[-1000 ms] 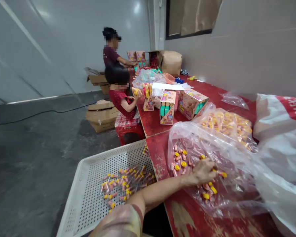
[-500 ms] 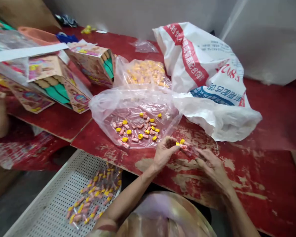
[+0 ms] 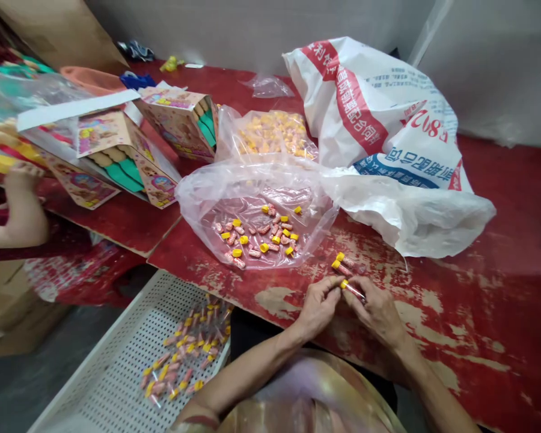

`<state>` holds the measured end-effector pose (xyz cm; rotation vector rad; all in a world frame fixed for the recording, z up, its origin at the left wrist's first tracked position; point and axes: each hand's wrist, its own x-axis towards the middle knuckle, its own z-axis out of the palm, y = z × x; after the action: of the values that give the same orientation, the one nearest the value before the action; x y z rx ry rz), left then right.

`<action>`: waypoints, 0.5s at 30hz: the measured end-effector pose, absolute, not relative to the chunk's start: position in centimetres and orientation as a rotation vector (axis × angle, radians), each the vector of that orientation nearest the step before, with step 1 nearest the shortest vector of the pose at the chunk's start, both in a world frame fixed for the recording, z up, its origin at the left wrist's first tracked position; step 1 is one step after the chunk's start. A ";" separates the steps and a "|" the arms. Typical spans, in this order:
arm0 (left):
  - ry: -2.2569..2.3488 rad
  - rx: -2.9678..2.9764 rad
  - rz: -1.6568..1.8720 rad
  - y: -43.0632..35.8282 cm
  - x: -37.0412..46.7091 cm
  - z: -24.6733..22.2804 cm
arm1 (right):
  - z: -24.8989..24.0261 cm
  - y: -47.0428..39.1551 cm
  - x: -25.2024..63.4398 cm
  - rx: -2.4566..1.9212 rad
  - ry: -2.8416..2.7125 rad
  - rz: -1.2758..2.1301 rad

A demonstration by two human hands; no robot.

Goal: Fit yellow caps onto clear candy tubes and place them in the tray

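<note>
Between my two hands is a small clear tube with a yellow cap (image 3: 352, 290). My right hand (image 3: 379, 310) grips its body, and the fingertips of my left hand (image 3: 319, 305) are closed at its capped end. Just beyond my fingers, two more yellow-capped tubes (image 3: 341, 267) with pink contents lie on the red table (image 3: 437, 282). To their left, an open clear plastic bag (image 3: 198, 198) holds loose pink pieces and yellow caps. Behind it sits another clear bag full of yellow-capped pieces (image 3: 277, 133).
A large white printed sack (image 3: 415, 132) lies at the right. Printed boxes (image 3: 112, 150) with green items stand at the left, near another person's arm (image 3: 24, 210). Below the table edge, a white perforated basket (image 3: 103, 355) holds many filled tubes.
My hands have come closer together and nearer my body, now around a single tube. Two tubes now rest on the table beyond them. The view has shifted slightly, showing more of the other person's arm.
</note>
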<state>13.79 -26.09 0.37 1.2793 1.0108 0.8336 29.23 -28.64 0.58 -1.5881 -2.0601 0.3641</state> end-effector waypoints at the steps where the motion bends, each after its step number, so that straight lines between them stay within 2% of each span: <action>1: 1.006 1.372 0.784 -26.1 13.6 0.2 | 0.5 -28.8 29.4 -1.608 -2.135 0.357; 6: 1.104 1.765 0.700 -25.6 12.4 0.2 | -0.1 -28.5 29.3 -1.789 -2.637 0.184; 11: 1.232 1.727 0.961 -23.6 11.0 1.8 | 0.3 -27.1 27.2 -1.917 -2.811 0.388; 15: 1.346 1.711 1.122 -20.7 10.0 2.1 | 0.2 -27.0 27.2 -1.926 -2.837 0.358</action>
<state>10.02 -20.70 2.09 1.7105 1.3463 1.1216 27.20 -26.98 0.21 -1.9265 -2.8368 0.3582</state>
